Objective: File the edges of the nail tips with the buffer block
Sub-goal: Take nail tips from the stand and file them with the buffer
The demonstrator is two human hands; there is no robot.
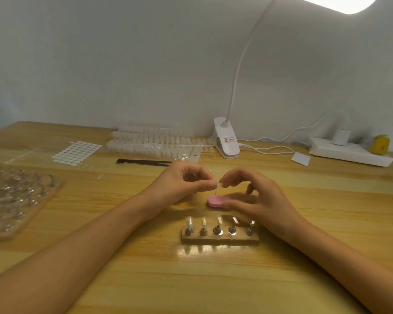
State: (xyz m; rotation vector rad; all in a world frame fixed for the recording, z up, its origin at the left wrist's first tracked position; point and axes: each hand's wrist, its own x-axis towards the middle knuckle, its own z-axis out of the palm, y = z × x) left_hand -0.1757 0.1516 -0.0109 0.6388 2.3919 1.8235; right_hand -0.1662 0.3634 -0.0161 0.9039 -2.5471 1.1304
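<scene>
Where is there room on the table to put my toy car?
Bare wood lies at the near edge, between the forearms, before the wooden nail stand. More lies between the right hand and the power strip. Crowded: the back, with nail tip strips and clip lamp, and the left, with the tray.

Two hands (pixel 186 181) (pixel 256 196), one pink buffer block (pixel 215 201), five nail stands (pixel 218 228), one lamp (pixel 226 141)

White wall (pixel 123 53), wooden table (pixel 191 279).

Clip lamp (pixel 226 141), power strip (pixel 349 152), sheet of white dots (pixel 76 152), wooden table (pixel 145 268)
</scene>
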